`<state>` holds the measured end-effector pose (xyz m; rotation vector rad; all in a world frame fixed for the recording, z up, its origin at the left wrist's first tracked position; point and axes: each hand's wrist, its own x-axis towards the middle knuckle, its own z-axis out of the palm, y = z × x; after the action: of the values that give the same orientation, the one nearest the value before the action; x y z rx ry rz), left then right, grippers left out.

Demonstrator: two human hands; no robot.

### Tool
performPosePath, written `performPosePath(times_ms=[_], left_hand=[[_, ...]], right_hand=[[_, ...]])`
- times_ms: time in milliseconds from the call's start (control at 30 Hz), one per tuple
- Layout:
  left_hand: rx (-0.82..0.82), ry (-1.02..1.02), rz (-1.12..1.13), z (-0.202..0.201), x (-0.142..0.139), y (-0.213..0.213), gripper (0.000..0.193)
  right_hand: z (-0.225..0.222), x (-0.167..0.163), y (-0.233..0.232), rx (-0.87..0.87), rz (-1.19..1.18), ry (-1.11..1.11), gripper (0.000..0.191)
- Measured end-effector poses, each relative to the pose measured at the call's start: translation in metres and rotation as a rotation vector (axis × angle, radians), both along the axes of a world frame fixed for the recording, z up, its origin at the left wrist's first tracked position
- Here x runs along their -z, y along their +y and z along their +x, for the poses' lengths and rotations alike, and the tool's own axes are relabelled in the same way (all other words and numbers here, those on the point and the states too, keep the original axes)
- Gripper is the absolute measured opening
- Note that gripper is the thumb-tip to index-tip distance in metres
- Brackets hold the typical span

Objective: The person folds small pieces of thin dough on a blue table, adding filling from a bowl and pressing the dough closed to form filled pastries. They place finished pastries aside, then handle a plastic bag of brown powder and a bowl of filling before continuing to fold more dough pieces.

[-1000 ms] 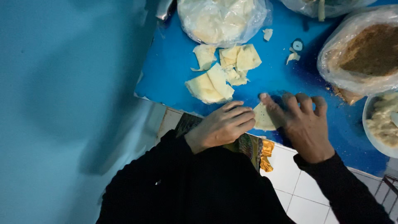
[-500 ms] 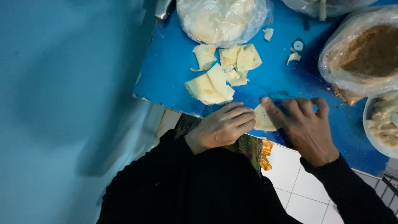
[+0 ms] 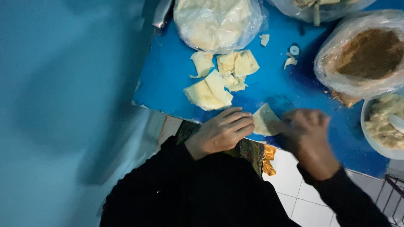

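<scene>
A pale thin dough wrapper point(image 3: 264, 120) lies at the near edge of the blue table point(image 3: 168, 75). My left hand point(image 3: 223, 131) rests on its left side, fingers curled and pressing down. My right hand point(image 3: 309, 134) is blurred with motion and touches the wrapper's right side with its fingertips. Just beyond my hands sits a loose pile of cut wrapper pieces point(image 3: 219, 80).
A clear bag of stacked wrappers point(image 3: 216, 23) sits at the far side. At right are a plastic-lined bowl of brown filling point(image 3: 366, 54) and a white bowl of pale mash point(image 3: 385, 126). Small dough scraps point(image 3: 289, 62) lie between. White floor tiles point(image 3: 294, 185) show below.
My right hand has drawn back toward me and to the right, uncovering more of the wrapper. My left hand stays in place.
</scene>
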<state>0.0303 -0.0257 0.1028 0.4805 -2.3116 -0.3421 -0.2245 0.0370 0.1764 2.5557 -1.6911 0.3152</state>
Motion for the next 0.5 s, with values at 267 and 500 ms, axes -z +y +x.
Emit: performPosePath(times_ms=[267,500], left_hand=[[-0.001,-0.005,0.022,0.001,0.000,0.002,0.017],[-0.002,0.020,0.054,0.000,0.003,0.002,0.015]], right_hand=[[-0.097,-0.024,-0.077,0.194,-0.251,0.228,0.030],[-0.105,-0.003,-0.122,0.236,-0.336,0.545,0.055]])
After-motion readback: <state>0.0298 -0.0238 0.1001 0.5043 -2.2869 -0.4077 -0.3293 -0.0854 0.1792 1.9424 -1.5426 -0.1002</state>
